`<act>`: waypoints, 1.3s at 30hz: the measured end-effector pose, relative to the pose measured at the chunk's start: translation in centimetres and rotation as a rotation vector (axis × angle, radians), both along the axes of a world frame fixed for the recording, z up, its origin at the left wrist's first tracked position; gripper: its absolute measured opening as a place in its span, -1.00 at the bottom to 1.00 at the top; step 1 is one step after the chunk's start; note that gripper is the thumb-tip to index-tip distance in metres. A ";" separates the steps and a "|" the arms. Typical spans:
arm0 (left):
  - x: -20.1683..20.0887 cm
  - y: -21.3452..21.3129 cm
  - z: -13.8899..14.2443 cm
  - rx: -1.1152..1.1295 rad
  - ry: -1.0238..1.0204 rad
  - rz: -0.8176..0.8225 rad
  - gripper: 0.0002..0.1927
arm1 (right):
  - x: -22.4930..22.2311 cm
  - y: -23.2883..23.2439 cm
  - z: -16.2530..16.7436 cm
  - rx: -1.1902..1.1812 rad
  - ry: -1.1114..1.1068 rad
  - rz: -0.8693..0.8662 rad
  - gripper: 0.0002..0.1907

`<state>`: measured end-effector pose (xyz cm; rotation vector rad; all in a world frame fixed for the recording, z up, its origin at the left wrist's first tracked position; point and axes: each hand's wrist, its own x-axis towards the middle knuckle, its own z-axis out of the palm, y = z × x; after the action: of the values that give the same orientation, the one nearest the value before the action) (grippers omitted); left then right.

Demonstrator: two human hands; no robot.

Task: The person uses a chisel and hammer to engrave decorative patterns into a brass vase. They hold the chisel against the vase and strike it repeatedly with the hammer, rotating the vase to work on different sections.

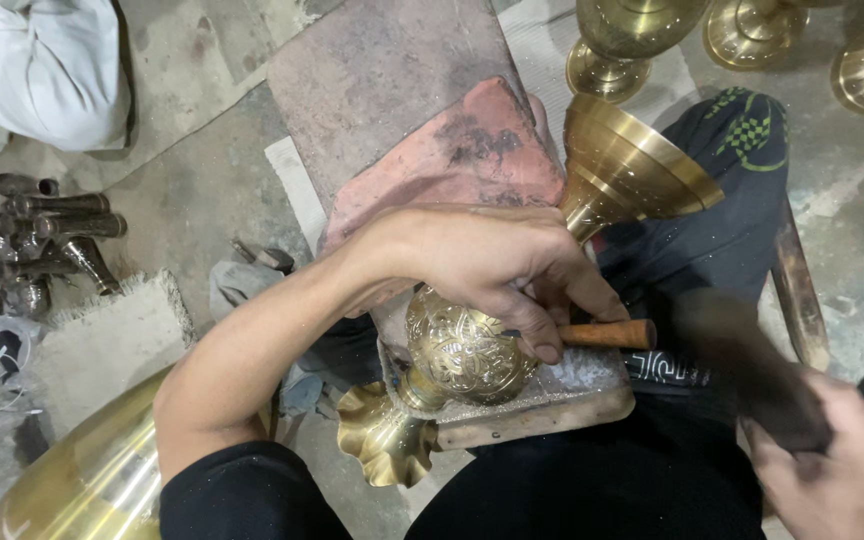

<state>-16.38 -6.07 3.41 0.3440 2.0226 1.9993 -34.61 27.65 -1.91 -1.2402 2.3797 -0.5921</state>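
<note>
A brass vase point(467, 350) with an engraved round belly lies on its side across a flat block point(552, 395) on my lap. Its flared foot point(632, 165) points away, and its scalloped mouth point(384, 435) points toward me. My left hand point(482, 265) rests on the belly and pinches a wooden-handled chisel point(607, 333) against the metal. My right hand point(832, 460) grips a dark hammer-like tool point(742, 350), blurred by motion, beside the chisel's end.
A reddish brick point(452, 160) lies on a stone slab point(382, 70) beyond the vase. More brass vessels point(632, 40) stand at the top right. Small metal pieces point(42, 240) lie at the left, a white cloth bundle point(42, 65) at top left, a large brass bowl point(92, 480) bottom left.
</note>
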 end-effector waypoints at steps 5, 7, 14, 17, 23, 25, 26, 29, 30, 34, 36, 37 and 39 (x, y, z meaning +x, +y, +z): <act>-0.1 -0.2 0.4 -0.014 -0.065 -0.018 -0.38 | 0.0 0.2 -0.8 0.062 -0.101 -0.031 -0.50; -0.1 -0.3 0.5 -0.013 -0.063 -0.020 -0.38 | -0.1 0.6 -1.1 -0.044 -0.123 -0.083 -0.73; 0.0 -0.3 0.5 -0.013 -0.038 -0.010 -0.38 | -0.6 0.9 -1.3 -0.064 -0.004 0.001 -0.74; 0.1 -0.3 0.5 -0.013 -0.059 -0.004 -0.40 | -0.5 0.7 -1.0 0.107 -0.038 0.014 -0.49; 0.1 -0.1 0.2 -0.084 -0.006 0.006 -0.42 | -0.2 0.3 -0.4 -0.012 -0.225 -0.159 -0.62; 0.1 0.0 0.0 -0.038 -0.022 0.010 -0.42 | -0.4 0.1 -0.4 0.017 -0.039 0.010 -0.57; 0.2 0.0 0.0 0.009 -0.049 0.014 -0.42 | -0.4 0.0 -0.5 0.007 -0.008 0.030 -0.58; 0.2 -0.1 -0.1 0.009 -0.070 0.010 -0.41 | -0.4 -0.1 -0.8 -0.048 -0.038 -0.035 -0.72; 0.2 -0.1 -0.1 -0.015 -0.065 0.006 -0.40 | -0.4 0.0 -0.9 0.005 -0.082 -0.046 -0.69; 0.2 -0.3 0.1 0.022 -0.074 0.000 -0.40 | -0.3 0.4 -1.4 -0.042 -0.144 -0.067 -0.81; 0.2 -0.1 0.2 -0.053 -0.041 0.024 -0.40 | -0.4 0.7 -1.5 -0.013 -0.137 -0.051 -0.81; 0.2 -0.1 0.2 -0.052 -0.032 0.024 -0.40 | -0.5 0.8 -1.5 0.074 -0.141 -0.034 -0.70; 0.3 -0.2 0.3 -0.057 -0.013 0.022 -0.41 | -0.7 0.8 -1.4 0.045 -0.151 -0.031 -0.68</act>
<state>-16.06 -6.24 3.71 0.2973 2.0796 1.9465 -35.36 28.43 -3.36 -1.1016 2.2777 -0.6155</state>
